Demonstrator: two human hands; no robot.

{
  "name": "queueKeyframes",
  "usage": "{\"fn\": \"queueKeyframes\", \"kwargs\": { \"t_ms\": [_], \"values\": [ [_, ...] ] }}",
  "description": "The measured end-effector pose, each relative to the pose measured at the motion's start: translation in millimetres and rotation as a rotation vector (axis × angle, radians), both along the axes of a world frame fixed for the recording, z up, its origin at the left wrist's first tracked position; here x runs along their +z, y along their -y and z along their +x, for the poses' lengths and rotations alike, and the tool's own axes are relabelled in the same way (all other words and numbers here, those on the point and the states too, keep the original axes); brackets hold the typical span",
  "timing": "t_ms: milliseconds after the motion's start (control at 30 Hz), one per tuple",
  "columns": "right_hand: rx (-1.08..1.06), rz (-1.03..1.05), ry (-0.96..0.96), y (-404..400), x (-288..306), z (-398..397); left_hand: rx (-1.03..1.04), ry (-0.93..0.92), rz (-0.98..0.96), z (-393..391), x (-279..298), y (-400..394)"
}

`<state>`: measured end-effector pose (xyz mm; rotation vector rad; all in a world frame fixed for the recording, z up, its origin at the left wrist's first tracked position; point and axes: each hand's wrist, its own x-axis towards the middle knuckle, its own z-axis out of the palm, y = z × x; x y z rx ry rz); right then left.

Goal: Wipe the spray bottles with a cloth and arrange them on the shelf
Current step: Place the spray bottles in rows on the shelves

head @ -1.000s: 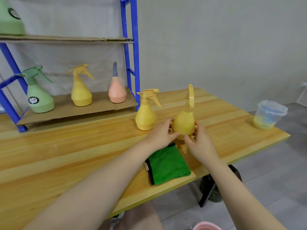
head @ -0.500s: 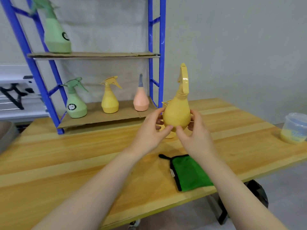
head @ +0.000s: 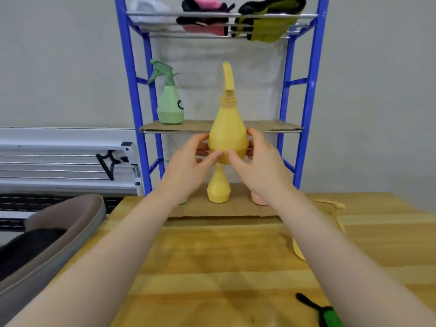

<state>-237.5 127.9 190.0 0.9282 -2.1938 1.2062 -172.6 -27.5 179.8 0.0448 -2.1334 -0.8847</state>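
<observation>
Both hands hold a yellow spray bottle (head: 227,135) upright in the air, in front of the blue shelf's (head: 309,90) middle cardboard board (head: 271,125). My left hand (head: 188,165) grips its base from the left, my right hand (head: 256,165) from the right. A green spray bottle (head: 170,102) stands on that middle board at the left. On the bottom board stand another yellow bottle (head: 218,187) and a pink one (head: 258,199), partly hidden by my hands. A further yellow bottle (head: 330,208) stands on the table behind my right forearm. The green cloth (head: 330,316) lies at the table's near right edge.
The wooden table (head: 224,267) carries the shelf at its far side. Folded cloths (head: 266,17) and a white container (head: 148,10) lie on the top wire rack. A grey chair (head: 47,237) sits left of the table, with a white railing (head: 59,156) behind it.
Both hands lifted the yellow bottle from the table up and toward the shelf's middle level. The view swung to face the shelf, leaving the cloth at the lower right.
</observation>
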Motion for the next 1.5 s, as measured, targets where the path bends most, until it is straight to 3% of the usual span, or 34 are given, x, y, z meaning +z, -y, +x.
{"fn": "queueKeyframes", "kwargs": {
  "t_ms": [167, 367, 700, 1067, 1300, 1500],
  "values": [
    [0.032, 0.005, 0.021, 44.8, 50.4, -36.7, 0.128, 0.003, -0.049, -21.1, 51.9, 33.1],
    [0.000, 0.139, 0.004, 79.4, 83.3, -86.2, 0.291, 0.182, -0.218, -70.6, 90.2, 62.5],
    [-0.065, 0.311, 0.104, 120.7, 92.5, -164.6, 0.316, 0.388, -0.291, -148.9, 98.3, 103.1],
    [-0.055, 0.388, 0.190, 138.8, 92.6, -194.6, 0.281, 0.551, -0.353, -165.5, 91.6, 101.5],
    [-0.117, 0.423, 0.083, 104.5, 83.2, -156.6, 0.281, 0.501, -0.322, -130.4, 94.3, 80.7],
    [-0.088, 0.290, -0.205, 45.6, 36.9, -95.8, 0.263, 0.252, -0.433, -90.4, 44.4, 43.0]
  ]
}}
